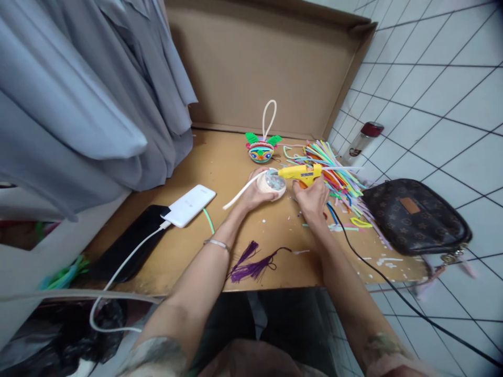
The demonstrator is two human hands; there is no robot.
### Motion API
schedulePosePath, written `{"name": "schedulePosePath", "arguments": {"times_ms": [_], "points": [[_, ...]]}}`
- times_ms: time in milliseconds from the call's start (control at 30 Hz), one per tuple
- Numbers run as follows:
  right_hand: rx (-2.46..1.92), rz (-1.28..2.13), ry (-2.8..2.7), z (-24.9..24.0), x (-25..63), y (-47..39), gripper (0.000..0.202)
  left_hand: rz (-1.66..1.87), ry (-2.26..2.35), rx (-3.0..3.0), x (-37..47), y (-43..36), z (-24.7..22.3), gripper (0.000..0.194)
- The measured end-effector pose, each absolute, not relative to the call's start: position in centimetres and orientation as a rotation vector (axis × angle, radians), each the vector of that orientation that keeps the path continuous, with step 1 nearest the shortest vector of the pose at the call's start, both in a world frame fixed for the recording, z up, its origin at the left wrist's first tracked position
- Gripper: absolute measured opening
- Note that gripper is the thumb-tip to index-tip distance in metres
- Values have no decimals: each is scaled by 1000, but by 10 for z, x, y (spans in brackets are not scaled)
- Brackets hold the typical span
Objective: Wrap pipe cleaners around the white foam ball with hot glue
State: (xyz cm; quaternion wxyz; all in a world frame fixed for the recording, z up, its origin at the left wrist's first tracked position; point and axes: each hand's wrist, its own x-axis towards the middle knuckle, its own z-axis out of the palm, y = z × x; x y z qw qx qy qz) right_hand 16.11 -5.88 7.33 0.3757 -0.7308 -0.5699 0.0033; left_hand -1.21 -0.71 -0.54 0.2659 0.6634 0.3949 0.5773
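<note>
My left hand (254, 193) is wrapped round a pale round piece (275, 184) with a greyish, shiny top. A white fuzzy strip (240, 191) runs from that piece down to the left, past my fingers. In my right hand (312, 198) is a yellow glue gun (301, 174), its nozzle touching or just over the top of the round piece. Behind them on the table sits a colourful animal-head ornament (261, 150) with green ears and a white loop. Purple tassels (255, 267) lie near the front edge.
Many coloured pipe cleaners (334, 167) lie at the right, beside a brown patterned bag (416, 215) and a bottle (363, 141). A white power bank (192, 205) and black pouch (131, 243) are at the left. A black cord (365, 263) crosses the right edge.
</note>
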Motion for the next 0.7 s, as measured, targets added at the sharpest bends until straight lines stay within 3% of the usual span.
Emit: {"name": "schedulePosePath", "arguments": {"times_ms": [700], "points": [[-1881,-10,-1516,64,169,-54,53,1453,1072,1967,-10,-23,11,80]]}}
